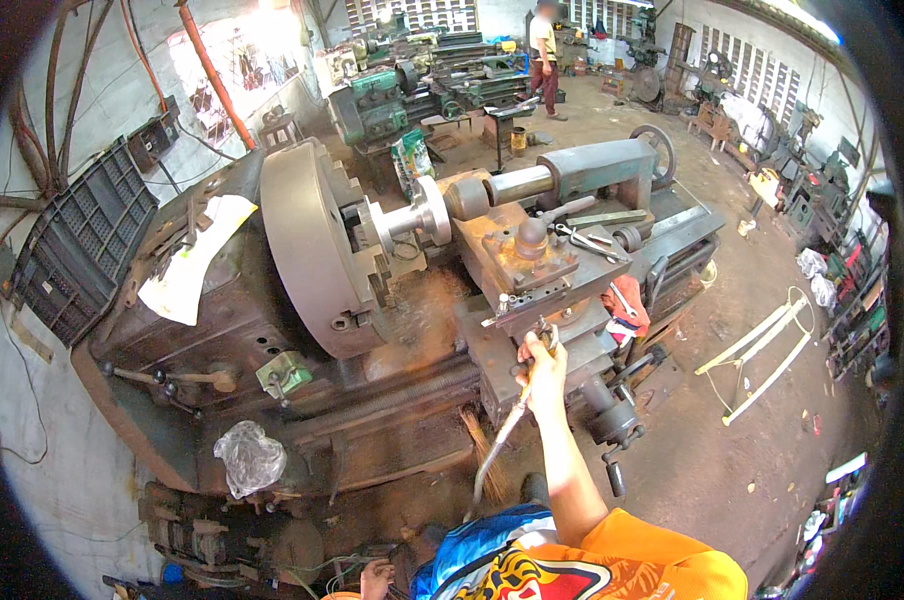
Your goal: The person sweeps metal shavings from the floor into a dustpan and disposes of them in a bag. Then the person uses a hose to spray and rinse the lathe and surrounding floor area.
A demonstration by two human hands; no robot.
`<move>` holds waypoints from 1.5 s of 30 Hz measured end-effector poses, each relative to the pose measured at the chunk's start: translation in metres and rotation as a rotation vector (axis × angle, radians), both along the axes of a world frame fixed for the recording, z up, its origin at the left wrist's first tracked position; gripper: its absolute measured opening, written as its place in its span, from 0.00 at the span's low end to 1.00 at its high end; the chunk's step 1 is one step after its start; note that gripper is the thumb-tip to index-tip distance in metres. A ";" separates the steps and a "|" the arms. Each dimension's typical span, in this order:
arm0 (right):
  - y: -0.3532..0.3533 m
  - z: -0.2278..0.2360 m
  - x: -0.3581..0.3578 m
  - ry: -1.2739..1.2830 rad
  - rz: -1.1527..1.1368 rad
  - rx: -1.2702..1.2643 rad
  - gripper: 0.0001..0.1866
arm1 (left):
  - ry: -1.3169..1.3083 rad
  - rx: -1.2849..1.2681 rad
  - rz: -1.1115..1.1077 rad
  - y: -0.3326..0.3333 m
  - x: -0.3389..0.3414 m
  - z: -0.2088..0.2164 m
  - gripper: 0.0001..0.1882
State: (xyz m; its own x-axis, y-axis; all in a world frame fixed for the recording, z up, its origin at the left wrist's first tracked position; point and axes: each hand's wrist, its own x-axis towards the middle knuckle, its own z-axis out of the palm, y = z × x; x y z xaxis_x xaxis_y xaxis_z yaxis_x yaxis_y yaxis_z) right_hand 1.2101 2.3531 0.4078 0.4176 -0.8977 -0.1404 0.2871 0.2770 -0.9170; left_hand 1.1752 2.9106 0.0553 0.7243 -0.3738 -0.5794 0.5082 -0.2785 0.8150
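Observation:
Beside the tool slide (562, 290) of a large metal lathe, my right hand (544, 368) is closed around a small metal hand tool, mostly hidden by my fingers. A curved grey hose (492, 460) hangs from it toward my legs. My left hand (377, 578) is low at the bottom edge, partly cut off, its fingers loosely apart with nothing visible in them. A shiny flanged metal workpiece (417, 215) sits between the big round chuck (317, 250) and the tailstock (602, 168). Wrenches (592, 240) lie on the slide next to the rusty tool post (530, 240).
A red cloth (624, 305) hangs at the slide's right. A crank handle (615, 475) juts out by my forearm. A clear plastic bag (250, 460) hangs on the lathe's front. Pale strips (767, 360) lie on the floor. A person (544, 60) stands among machines behind.

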 end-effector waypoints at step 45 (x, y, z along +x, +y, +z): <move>-0.313 0.043 -0.076 0.129 0.502 0.124 0.22 | -0.248 0.104 -1.087 -0.471 -0.067 0.168 0.21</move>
State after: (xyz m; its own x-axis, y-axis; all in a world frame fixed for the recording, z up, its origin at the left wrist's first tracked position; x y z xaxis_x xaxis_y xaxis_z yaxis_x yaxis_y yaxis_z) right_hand 1.1337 2.0399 0.4508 0.7637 -0.5652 -0.3119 -0.0220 0.4601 -0.8876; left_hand 1.1082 2.4392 0.2230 0.1423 -0.8366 -0.5291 -0.2199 -0.5479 0.8072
